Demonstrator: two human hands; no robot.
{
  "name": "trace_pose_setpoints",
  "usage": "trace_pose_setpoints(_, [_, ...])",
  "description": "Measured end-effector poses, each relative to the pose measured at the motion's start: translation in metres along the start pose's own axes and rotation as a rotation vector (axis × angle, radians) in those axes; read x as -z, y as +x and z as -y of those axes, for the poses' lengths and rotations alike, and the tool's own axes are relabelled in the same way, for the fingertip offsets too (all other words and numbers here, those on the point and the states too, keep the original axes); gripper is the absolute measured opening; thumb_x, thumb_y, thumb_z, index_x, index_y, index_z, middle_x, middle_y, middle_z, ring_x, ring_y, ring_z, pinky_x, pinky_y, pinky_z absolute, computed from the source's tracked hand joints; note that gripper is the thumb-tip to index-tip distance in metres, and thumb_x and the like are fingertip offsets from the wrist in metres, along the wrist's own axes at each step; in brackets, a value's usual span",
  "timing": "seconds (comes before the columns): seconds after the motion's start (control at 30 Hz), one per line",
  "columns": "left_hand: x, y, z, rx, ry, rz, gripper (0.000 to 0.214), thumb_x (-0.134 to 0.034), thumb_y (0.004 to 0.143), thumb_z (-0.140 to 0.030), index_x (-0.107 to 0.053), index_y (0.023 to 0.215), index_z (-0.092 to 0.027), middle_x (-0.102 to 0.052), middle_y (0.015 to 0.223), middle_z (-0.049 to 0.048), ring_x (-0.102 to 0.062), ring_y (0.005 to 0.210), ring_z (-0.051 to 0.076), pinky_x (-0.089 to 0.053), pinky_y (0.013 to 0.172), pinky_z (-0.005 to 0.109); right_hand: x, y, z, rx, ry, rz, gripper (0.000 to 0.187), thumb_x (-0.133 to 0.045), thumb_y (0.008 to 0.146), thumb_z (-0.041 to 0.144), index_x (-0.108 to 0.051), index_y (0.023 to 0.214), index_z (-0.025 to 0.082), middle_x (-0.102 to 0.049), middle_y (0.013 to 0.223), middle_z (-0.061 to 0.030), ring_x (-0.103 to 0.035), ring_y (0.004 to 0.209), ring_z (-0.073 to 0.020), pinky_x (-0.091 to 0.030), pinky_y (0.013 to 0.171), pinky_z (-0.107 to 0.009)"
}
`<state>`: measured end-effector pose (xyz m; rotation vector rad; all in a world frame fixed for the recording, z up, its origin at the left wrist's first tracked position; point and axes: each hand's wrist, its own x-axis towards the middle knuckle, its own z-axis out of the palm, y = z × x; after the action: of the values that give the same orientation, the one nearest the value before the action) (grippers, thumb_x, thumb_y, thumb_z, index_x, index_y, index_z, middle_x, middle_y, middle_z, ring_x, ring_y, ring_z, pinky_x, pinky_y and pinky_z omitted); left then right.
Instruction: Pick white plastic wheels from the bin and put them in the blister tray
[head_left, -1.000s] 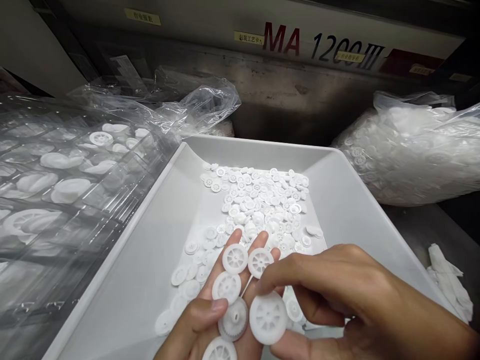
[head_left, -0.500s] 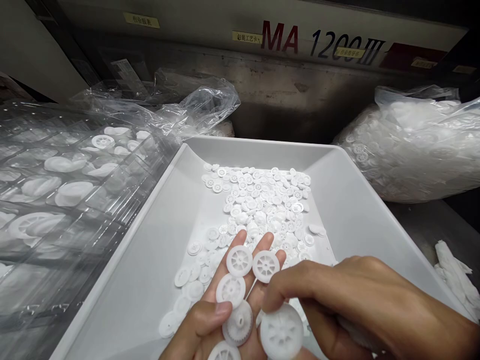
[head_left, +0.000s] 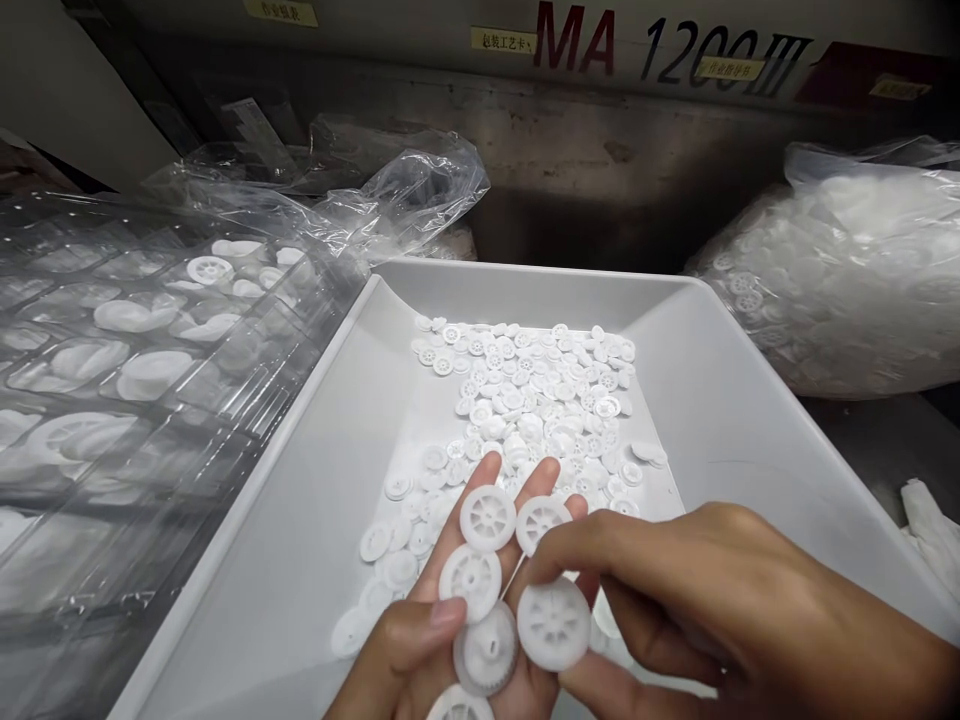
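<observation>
White wheels (head_left: 470, 582) lie across the left hand (head_left: 427, 652), one in the right hand (head_left: 697, 585).

round white wheels (head_left: 488, 518), mostly spoked, five across left hand (head_left: 431, 655), one pinched by right hand (head_left: 675, 580)

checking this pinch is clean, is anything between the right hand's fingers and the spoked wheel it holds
Nothing visible: the right hand grips the white spoked wheel directly, index finger at its top edge, thumb at the lower edge.
</observation>
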<state>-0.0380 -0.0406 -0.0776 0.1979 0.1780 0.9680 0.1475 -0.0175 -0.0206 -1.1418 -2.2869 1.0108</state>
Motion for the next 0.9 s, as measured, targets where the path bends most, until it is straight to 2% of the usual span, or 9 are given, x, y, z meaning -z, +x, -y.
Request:
trace_pose_setpoints(0.13, [-0.005,-0.001,-0.002,0.021,-0.107,0.065,0.047,-0.023,0.096,-0.03,-0.041,0.14,-0.028,-0.031,0.152,0.0018,-0.023,0.143,0.019,-0.013,0.118,0.036,-0.001,0.003,0.002,-0.093,-0.069,0.082,0.034,-0.065,0.079,0.014,-0.058,0.107,0.032,-0.066,0.078,0.0101,-0.059,0.059,-0.005,-0.039,0.054,-0.015])
trace_pose_setpoints(0.27, [-0.011,-0.001,-0.001,0.043,-0.186,0.035,0.046,-0.028,0.095,-0.033,-0.045,0.138,-0.027,-0.035,0.15,0.0019,-0.03,0.14,0.017,-0.017,0.117,0.031,0.001,0.004,0.005,-0.064,-0.064,0.097,0.032,-0.069,0.078,0.015,-0.06,0.105,0.029,-0.064,0.075,0.0096,-0.056,0.06,-0.0041,-0.038,0.053,-0.013])
trace_pose_setpoints(0.33, [-0.012,-0.001,0.002,0.024,-0.19,-0.016,0.046,-0.031,0.094,-0.034,-0.05,0.136,-0.027,-0.042,0.147,0.001,-0.033,0.139,0.017,-0.017,0.117,0.031,0.002,0.003,0.006,-0.005,-0.061,0.048,0.031,-0.069,0.08,0.015,-0.059,0.106,0.029,-0.062,0.073,0.0107,-0.054,0.058,-0.0025,-0.037,0.051,-0.011])
trace_pose_setpoints(0.4, [-0.014,-0.001,0.007,-0.002,-0.197,-0.054,0.045,-0.034,0.093,-0.032,-0.055,0.132,-0.027,-0.049,0.142,0.0008,-0.037,0.137,0.018,-0.02,0.116,0.033,0.001,0.002,0.006,0.107,-0.103,-0.032,0.025,-0.066,0.085,0.016,-0.059,0.107,0.026,-0.062,0.073,0.0097,-0.055,0.06,-0.0032,-0.039,0.055,-0.013])
trace_pose_setpoints(0.5, [-0.015,-0.001,0.013,-0.034,-0.201,-0.067,0.045,-0.035,0.092,-0.026,-0.057,0.131,-0.023,-0.05,0.142,0.0043,-0.041,0.134,0.02,-0.028,0.113,0.032,-0.005,0.003,0.007,0.324,-0.28,-0.148,0.015,-0.05,0.095,0.015,-0.062,0.104,0.018,-0.058,0.066,0.0052,-0.052,0.057,-0.0077,-0.038,0.057,-0.022])
trace_pose_setpoints(0.6, [-0.017,-0.002,0.015,-0.042,-0.202,-0.062,0.048,-0.034,0.092,-0.024,-0.051,0.137,-0.019,-0.049,0.143,0.0078,-0.04,0.135,0.021,-0.03,0.112,0.031,-0.01,0.006,0.01,0.457,-0.451,-0.181,0.031,-0.035,0.099,0.013,-0.065,0.093,0.012,-0.048,0.058,0.0034,-0.041,0.05,-0.0103,-0.029,0.05,-0.028])
trace_pose_setpoints(0.67, [-0.018,-0.002,0.015,-0.045,-0.199,-0.055,0.051,-0.033,0.092,-0.024,-0.045,0.141,-0.018,-0.05,0.142,0.0093,-0.039,0.135,0.022,-0.027,0.114,0.034,-0.012,0.008,0.011,0.503,-0.502,-0.176,0.037,-0.031,0.099,0.011,-0.066,0.088,0.01,-0.046,0.057,0.0026,-0.04,0.049,-0.011,-0.029,0.049,-0.029])
trace_pose_setpoints(0.8, [-0.02,-0.002,0.015,-0.065,-0.178,-0.056,0.059,-0.03,0.093,-0.026,-0.023,0.15,-0.017,-0.047,0.144,0.0125,-0.039,0.136,0.022,-0.02,0.116,0.035,-0.012,0.008,0.011,0.53,-0.528,-0.153,0.035,-0.033,0.095,0.007,-0.067,0.091,0.009,-0.047,0.058,0.0017,-0.041,0.051,-0.012,-0.031,0.051,-0.03])
trace_pose_setpoints(0.9, [-0.02,0.0,0.016,-0.08,-0.175,-0.058,0.061,-0.029,0.093,-0.024,-0.017,0.152,-0.018,-0.049,0.142,0.0124,-0.042,0.134,0.02,-0.021,0.116,0.034,-0.01,0.005,0.011,0.533,-0.515,-0.156,0.033,-0.034,0.096,0.009,-0.067,0.091,0.009,-0.047,0.059,0.0018,-0.04,0.051,-0.0122,-0.029,0.051,-0.03])
